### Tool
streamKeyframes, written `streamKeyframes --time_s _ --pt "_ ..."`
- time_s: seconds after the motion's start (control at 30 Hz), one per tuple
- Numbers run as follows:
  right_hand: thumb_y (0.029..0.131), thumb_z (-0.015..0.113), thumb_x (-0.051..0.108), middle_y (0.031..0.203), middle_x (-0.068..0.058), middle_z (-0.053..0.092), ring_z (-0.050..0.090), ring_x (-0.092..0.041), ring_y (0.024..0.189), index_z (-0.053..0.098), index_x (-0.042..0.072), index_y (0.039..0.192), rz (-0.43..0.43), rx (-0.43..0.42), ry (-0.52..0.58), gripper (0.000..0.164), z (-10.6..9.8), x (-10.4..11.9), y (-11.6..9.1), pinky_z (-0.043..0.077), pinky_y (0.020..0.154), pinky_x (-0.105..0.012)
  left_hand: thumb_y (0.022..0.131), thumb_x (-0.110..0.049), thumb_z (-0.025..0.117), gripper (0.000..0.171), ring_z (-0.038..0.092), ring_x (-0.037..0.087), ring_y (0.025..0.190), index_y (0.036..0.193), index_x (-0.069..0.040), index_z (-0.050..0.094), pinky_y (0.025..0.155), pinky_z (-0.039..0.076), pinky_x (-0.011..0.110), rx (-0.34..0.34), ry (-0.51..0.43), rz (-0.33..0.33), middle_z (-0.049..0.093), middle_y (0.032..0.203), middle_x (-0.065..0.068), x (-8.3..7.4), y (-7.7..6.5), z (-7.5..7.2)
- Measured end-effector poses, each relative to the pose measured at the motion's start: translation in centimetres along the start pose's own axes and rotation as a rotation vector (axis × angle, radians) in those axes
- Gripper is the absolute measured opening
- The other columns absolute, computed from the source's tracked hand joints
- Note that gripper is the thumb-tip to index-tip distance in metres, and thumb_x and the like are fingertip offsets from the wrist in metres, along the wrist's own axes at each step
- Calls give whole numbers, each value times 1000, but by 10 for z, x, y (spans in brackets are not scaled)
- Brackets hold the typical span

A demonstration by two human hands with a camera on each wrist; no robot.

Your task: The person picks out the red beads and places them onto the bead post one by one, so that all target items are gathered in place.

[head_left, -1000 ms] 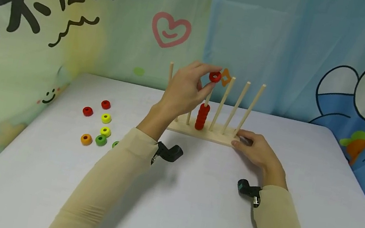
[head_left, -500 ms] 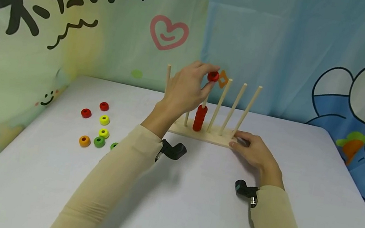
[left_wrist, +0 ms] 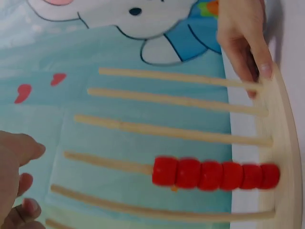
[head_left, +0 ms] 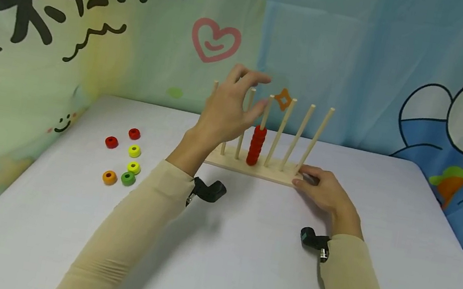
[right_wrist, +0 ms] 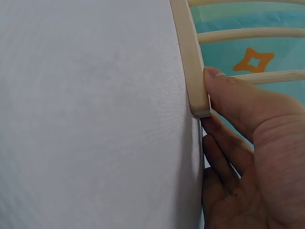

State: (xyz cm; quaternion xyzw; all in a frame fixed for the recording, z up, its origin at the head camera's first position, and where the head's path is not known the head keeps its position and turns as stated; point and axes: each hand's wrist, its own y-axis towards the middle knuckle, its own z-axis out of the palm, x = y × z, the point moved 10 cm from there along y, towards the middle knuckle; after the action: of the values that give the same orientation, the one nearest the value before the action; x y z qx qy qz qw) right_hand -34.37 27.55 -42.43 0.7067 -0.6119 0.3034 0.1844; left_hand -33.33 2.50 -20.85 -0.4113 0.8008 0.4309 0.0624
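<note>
A wooden peg rack [head_left: 272,172] stands toward the back of the table, with several upright pegs on a flat base. Several red beads [head_left: 256,146] are stacked on one peg, and the left wrist view shows that red stack [left_wrist: 209,174] from close by. My left hand [head_left: 227,111] is raised beside that peg's top, thumb and fingers spread apart, holding nothing. It covers part of the rack's left side. At the rack's right end my right hand [head_left: 328,192] grips the base; in the right wrist view the thumb [right_wrist: 226,88] presses on the wood.
Loose beads lie on the left of the white table: two red beads [head_left: 111,144], two yellow beads [head_left: 134,154], a green bead [head_left: 127,181] and an orange bead [head_left: 109,180]. A printed curtain [head_left: 341,56] hangs behind.
The red bead that my left hand pinched at the peg's top is now on the stack, which is taller. The left fingers have spread and moved slightly left. My right hand stays put.
</note>
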Motion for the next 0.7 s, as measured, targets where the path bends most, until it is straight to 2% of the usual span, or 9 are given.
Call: streamKeyframes --time_s 0.03,0.17,0.27,0.33,0.43,0.7 --pt "94 66 40 151 -20 40 27 -41 143 50 6 143 1 2 3 62 0 0 0 20 114 -57 95 -25 63 32 53 11 106 126 -19 61 78 46 38 -4 -19 16 51 117 1 1 -1 -1" --pt "94 66 41 152 -20 39 27 -42 143 50 5 143 3 7 5 63 1 1 -1 20 114 -57 95 -22 63 23 48 12 81 116 -14 65 65 40 28 -9 -70 107 52 95 1 3 -4 -5" --pt "94 66 42 152 -21 39 26 -43 143 50 6 144 5 8 -4 64 1 2 -1 20 114 -58 94 -20 64 13 42 13 66 105 -12 66 66 36 28 -15 -107 188 50 81 0 2 -9 -9" --pt "94 66 42 152 -21 38 26 -44 143 49 6 144 5 11 -10 64 1 4 -1 20 114 -59 93 -19 66 9 41 12 64 98 -12 66 66 35 28 -18 -132 217 49 76 -1 4 -12 -12" --pt "94 65 42 152 -21 38 26 -44 143 49 6 144 -2 12 -22 64 -1 5 0 20 114 -58 93 -19 67 7 39 11 62 91 -13 66 64 34 28 -17 -155 212 48 72 0 11 -17 -15" --pt "93 65 47 153 -24 36 29 -44 141 47 5 146 26 19 -25 70 2 2 1 23 113 -58 94 -20 67 11 39 12 59 87 -11 64 59 34 28 2 -167 187 48 67 2 23 -24 -17"
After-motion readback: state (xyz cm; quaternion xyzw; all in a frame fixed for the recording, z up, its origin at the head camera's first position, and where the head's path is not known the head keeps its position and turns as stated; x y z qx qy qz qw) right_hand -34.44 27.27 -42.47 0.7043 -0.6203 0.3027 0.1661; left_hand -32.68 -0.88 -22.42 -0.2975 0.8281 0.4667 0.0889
